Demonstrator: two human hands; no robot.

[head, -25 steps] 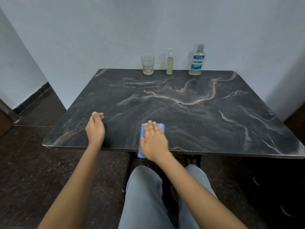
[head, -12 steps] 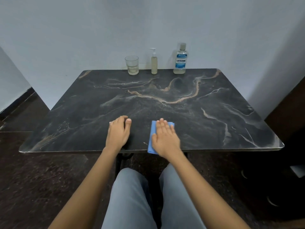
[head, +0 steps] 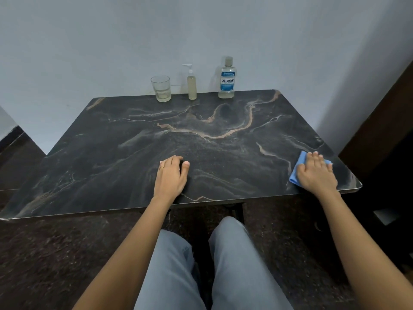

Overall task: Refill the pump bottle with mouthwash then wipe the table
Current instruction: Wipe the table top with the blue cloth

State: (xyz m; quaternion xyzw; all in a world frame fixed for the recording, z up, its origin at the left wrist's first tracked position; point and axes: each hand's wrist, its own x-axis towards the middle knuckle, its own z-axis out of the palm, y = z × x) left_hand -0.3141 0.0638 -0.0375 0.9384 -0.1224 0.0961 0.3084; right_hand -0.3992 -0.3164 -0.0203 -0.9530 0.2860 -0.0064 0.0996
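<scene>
— Pressing down on the blue cloth point(head: 296, 167) is what we see our right hand point(head: 316, 173) doing: palm flat, fingers straight and close together, nothing pinched.

— And where does the cloth lie?

— On the table point(head: 111, 153), by its right edge, near the front right corner. Its left part shows beside the hand and a small bit past the fingertips; the rest is under our palm. Our right arm reaches out to the right, almost straight.

— Our left hand point(head: 171, 177)?

— It rests on the table near the middle of the front edge, fingers loosely bent, thumb lying forward beside them, holding nothing. We see a ring point(head: 161, 168) on one finger.

— The bottles?

— Upright in a row along the back edge, against the wall. The pump bottle point(head: 191, 85) stands between the glass point(head: 161, 88) on its left and the mouthwash bottle point(head: 227, 79) on its right. All three stand apart from one another and well apart from both our hands. Our knees, in grey trousers point(head: 174, 265), sit below the front edge.
</scene>
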